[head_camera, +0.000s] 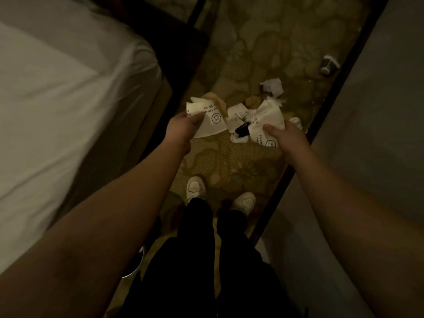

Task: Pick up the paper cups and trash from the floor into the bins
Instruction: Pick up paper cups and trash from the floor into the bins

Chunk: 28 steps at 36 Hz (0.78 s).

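Bed [57, 92]: white sheet, filling the 9 o'clock side of the view beside the patterned carpet floor [263, 42].

Left hand [183, 125]: at 10 o'clock from the feet, fingers and thumb pinched on a flattened paper cup [212, 120] printed with a smiley face; cup held clear of the floor.

Loose scraps [238, 125]: torn white paper with a small dark piece, lying on the floor at 12 o'clock between the two hands.

Crumpled paper [273, 87]: white wad on the floor, beyond the scraps at 1 o'clock.

Right hand [286, 136]: at 1 o'clock from the feet, thumb and fingers clamped on a second crushed cup [266, 120] of the same print, possibly with other paper bunched in.

Far cup [329, 64]: on its side on the floor at 2 o'clock, well apart from the pile, near the dark skirting.

Handling, by judgement: all items light, soft and already crushed; not fragile. Cups grip best by a folded wall or rim; scraps need gathering into a bunch, or small bits may slip out.

Bins: not identifiable in view.
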Each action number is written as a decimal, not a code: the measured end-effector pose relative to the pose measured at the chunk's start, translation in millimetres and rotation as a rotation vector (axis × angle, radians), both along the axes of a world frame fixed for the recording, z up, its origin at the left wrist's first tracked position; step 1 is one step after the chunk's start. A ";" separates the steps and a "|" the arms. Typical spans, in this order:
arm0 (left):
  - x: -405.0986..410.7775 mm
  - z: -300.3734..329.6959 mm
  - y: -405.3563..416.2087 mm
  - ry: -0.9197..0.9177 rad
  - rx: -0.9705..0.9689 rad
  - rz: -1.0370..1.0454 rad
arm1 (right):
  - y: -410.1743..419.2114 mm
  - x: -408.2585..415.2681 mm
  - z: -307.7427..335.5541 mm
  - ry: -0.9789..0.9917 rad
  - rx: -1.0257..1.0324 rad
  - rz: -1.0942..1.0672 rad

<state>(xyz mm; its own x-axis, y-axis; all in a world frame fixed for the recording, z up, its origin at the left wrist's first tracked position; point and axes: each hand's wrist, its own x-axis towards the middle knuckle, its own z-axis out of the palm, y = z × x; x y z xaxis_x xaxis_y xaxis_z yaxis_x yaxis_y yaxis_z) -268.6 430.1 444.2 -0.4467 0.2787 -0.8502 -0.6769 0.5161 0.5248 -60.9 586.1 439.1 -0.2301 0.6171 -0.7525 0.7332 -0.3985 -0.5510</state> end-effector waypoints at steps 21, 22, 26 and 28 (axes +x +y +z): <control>-26.2 118.1 -203.6 0.011 -0.005 0.700 | -124.6 -149.0 141.2 0.132 -0.102 0.543; -21.0 120.9 -213.8 0.006 -0.003 0.733 | -132.2 -152.1 145.5 0.121 -0.109 0.586; 4.6 128.7 -257.3 0.003 0.022 0.865 | -168.3 -166.0 163.0 0.071 -0.103 0.766; 17.2 130.8 -279.3 -0.009 0.017 0.918 | -189.0 -174.0 171.6 0.058 -0.107 0.840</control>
<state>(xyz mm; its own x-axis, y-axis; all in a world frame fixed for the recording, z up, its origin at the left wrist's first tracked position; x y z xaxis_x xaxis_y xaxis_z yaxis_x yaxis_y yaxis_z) -251.3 150.8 575.0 -0.4919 -0.1696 -0.8540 -0.8215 -0.2345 0.5198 -234.9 397.1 610.7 -0.6204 0.1501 -0.7698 0.7805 0.2139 -0.5874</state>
